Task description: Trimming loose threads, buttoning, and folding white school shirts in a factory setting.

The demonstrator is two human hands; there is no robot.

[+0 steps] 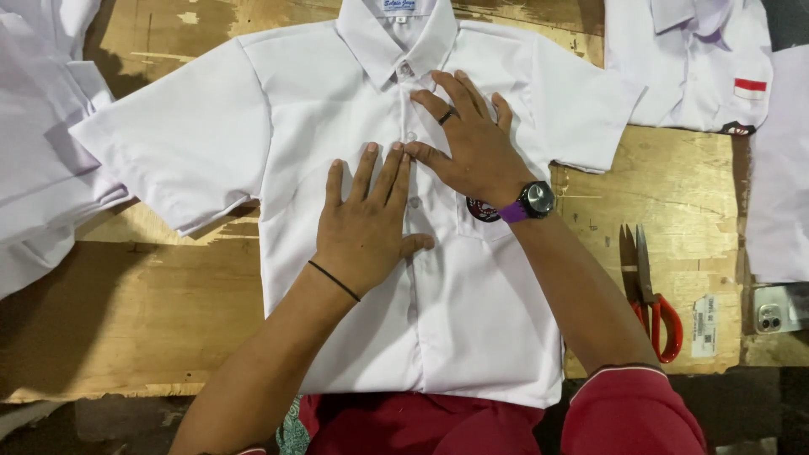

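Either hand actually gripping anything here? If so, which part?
Nothing is gripped. The left hand and right hand lie flat, fingers spread, pressing on the front button strip of the white shirt.

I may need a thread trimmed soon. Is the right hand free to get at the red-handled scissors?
Probably yes: the right hand lies flat on the white shirt, holding nothing, and bare wood separates it from the scissors.

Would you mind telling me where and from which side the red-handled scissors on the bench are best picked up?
Grip the scissors by their red loop handles, coming from the near edge of the wooden bench. They lie flat and closed, blades pointing away toward the far side, handles nearest the person, so the right hand probably reaches them most easily.
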